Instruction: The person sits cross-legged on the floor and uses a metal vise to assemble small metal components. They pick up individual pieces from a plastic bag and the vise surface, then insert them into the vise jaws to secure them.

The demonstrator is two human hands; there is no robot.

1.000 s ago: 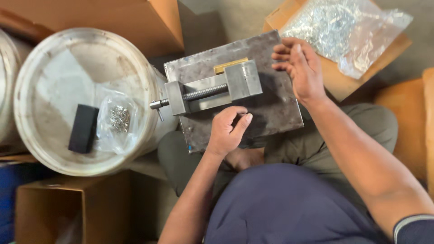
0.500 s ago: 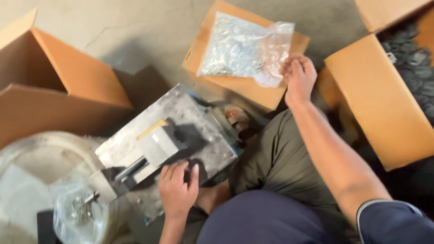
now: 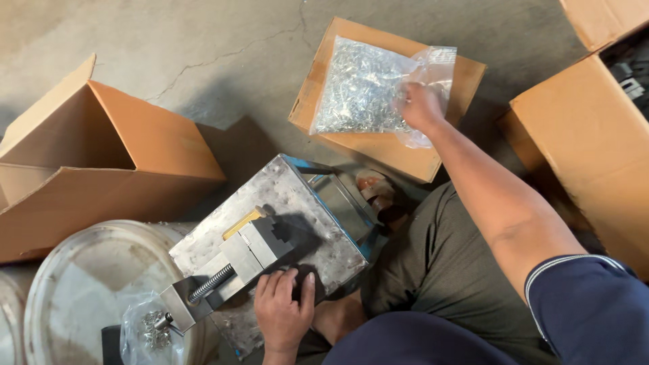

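The right hand (image 3: 420,107) reaches into the open mouth of a clear plastic bag (image 3: 368,91) full of small shiny metal parts; the fingers are curled, but whether they pinch any part cannot be told, since the film hides the tips. The bag lies on top of a flat cardboard box (image 3: 399,152) on the concrete floor (image 3: 203,47).

The left hand (image 3: 282,314) lies flat, fingers together, pressed on the near edge of a worn metal plate (image 3: 297,196) that rests over the person's lap, nearer the person than the bag's box. A small steel vise (image 3: 223,267) sits on that plate just beside the left hand, its screw pointing toward a white bucket lid (image 3: 81,284). A yellow strip (image 3: 242,223) lies against the vise on its far side.

On the lid, beside the vise's screw end, rests a small bag of screws (image 3: 145,328). Beyond the lid stands an open brown carton (image 3: 101,162). On the other side of the bag's box from that carton stands another carton (image 3: 588,142).
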